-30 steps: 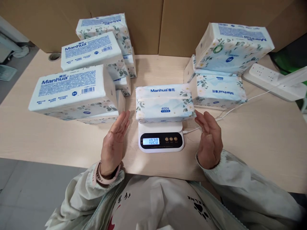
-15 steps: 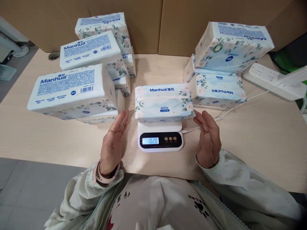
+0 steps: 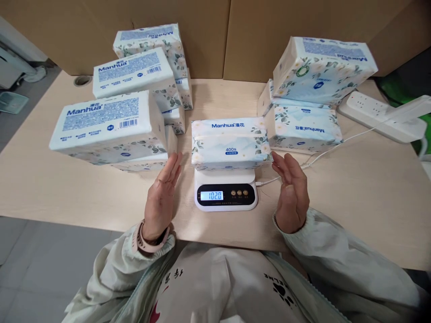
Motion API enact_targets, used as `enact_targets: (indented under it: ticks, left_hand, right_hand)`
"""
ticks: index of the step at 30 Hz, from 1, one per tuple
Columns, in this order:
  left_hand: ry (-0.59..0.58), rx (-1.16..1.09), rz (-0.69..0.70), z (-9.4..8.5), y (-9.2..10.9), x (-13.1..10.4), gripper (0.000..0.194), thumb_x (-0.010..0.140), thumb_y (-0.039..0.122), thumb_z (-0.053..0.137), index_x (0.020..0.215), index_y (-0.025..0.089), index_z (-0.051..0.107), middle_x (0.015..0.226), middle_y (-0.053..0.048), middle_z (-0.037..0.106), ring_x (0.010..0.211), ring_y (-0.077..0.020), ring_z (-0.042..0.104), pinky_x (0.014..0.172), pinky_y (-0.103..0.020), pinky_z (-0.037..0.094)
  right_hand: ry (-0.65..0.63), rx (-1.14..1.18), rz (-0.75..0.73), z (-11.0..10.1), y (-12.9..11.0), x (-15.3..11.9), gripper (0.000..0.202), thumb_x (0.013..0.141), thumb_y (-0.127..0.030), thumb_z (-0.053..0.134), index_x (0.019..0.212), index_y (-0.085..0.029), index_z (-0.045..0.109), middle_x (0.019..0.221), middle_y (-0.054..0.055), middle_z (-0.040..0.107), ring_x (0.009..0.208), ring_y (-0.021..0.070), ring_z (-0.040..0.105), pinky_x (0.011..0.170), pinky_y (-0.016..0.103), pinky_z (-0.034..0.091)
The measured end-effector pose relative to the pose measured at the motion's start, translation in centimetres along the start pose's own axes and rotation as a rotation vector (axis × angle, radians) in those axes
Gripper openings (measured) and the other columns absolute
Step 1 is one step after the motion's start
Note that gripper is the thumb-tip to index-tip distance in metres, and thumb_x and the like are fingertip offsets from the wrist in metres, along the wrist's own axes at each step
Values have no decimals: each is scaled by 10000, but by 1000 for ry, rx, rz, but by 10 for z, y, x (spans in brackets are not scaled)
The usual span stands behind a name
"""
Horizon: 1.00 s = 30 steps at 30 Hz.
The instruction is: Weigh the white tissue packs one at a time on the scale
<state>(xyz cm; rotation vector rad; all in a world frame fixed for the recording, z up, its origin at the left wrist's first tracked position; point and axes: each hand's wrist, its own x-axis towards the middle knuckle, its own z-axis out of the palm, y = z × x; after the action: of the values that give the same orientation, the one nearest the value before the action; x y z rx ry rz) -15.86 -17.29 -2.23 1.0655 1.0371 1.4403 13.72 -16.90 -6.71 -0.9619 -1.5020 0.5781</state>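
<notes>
A blue-and-white tissue pack (image 3: 230, 146) with printed flowers lies across a white digital scale (image 3: 225, 206), whose lit display (image 3: 211, 196) reads 102.0. The pack hides the rear of the scale's platform. My left hand (image 3: 160, 197) is open on the left, fingers stretched forward, apart from the pack and close to the left stack. On the other side my right hand (image 3: 292, 193) is open too, its fingertips close by the pack's right end; I cannot tell whether they touch it. Neither hand holds anything.
Stacked tissue packs (image 3: 107, 123) stand at the left, and more packs (image 3: 323, 67) are piled at the back right. A white power strip (image 3: 380, 114) lies beyond them, with a cable (image 3: 357, 133) running to the scale. Cardboard (image 3: 202, 36) walls the table's back edge.
The camera view has shifted slightly, so the stacks appear a little displaced. Both hands, the pack on the scale and the reading stay essentially the same.
</notes>
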Motion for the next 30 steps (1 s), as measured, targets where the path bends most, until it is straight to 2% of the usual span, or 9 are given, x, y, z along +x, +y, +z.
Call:
enact_targets:
  ticks: [7, 11, 16, 18, 20, 23, 26, 28, 30]
  left_hand:
    - [-17, -3, 14, -2, -2, -1, 513, 1063, 647, 560, 1455, 369, 739, 1642, 40, 600, 1675, -274, 384, 1424, -460, 279]
    - [-39, -7, 11, 1, 0, 1, 532, 1056, 672, 566, 1468, 376, 726, 1659, 37, 581, 1693, -282, 345, 1444, -491, 212]
    - [-76, 15, -53, 13, 7, 13, 539, 1042, 701, 578, 1442, 380, 742, 1709, 52, 513, 1720, -276, 265, 1468, -472, 124]
    - [-130, 35, -85, 20, 12, 19, 569, 1023, 715, 602, 1432, 347, 750, 1705, 21, 523, 1729, -291, 233, 1470, -486, 111]
    - [-206, 73, -85, 29, 21, 24, 572, 1022, 704, 614, 1435, 330, 744, 1691, 5, 544, 1740, -286, 190, 1471, -492, 77]
    - [-345, 127, -8, 52, 41, 29, 548, 1056, 666, 586, 1489, 350, 701, 1702, 34, 529, 1743, -266, 174, 1472, -469, 61]
    - [-450, 140, 58, 91, 54, 40, 508, 1102, 578, 549, 1540, 340, 647, 1739, 65, 466, 1739, -256, 184, 1469, -446, 116]
    - [-491, 123, 51, 122, 50, 55, 455, 1117, 505, 538, 1507, 306, 662, 1742, 61, 456, 1738, -261, 178, 1462, -447, 129]
    - [-539, 84, -3, 151, 33, 77, 430, 1115, 510, 544, 1446, 277, 692, 1727, 44, 475, 1738, -297, 159, 1452, -497, 103]
  right_hand:
    - [8, 9, 28, 1, 1, -2, 603, 1083, -442, 527, 1679, -389, 456, 1670, 16, 600, 1561, 307, 568, 1281, 572, 497]
    - [11, 16, 56, 2, -2, 7, 585, 1089, -464, 520, 1669, -430, 454, 1676, 0, 593, 1578, 312, 548, 1297, 613, 473]
    - [-137, 11, 82, 9, -9, 29, 682, 1090, -482, 555, 1725, -471, 308, 1809, -40, 393, 1683, 290, 384, 1385, 600, 357]
    - [-206, -16, 118, 13, -12, 33, 732, 1086, -503, 566, 1746, -460, 251, 1837, -42, 328, 1712, 283, 318, 1408, 588, 313]
    - [-221, -51, 134, 15, -15, 36, 773, 1078, -535, 567, 1759, -445, 212, 1846, -33, 304, 1725, 295, 281, 1416, 603, 282]
    - [-78, -76, 18, 7, -21, 44, 767, 1057, -553, 587, 1746, -443, 270, 1840, -37, 318, 1723, 341, 279, 1424, 614, 249]
    - [209, -75, -143, -12, -26, 63, 610, 1057, -514, 605, 1651, -423, 497, 1750, -30, 474, 1687, 350, 361, 1417, 546, 281]
    - [386, -78, -212, -29, -25, 76, 505, 1073, -488, 575, 1563, -375, 620, 1641, -6, 593, 1641, 338, 440, 1380, 507, 332]
    - [492, -99, -220, -47, -15, 86, 466, 1080, -466, 553, 1508, -332, 681, 1582, 11, 643, 1597, 324, 496, 1347, 487, 360]
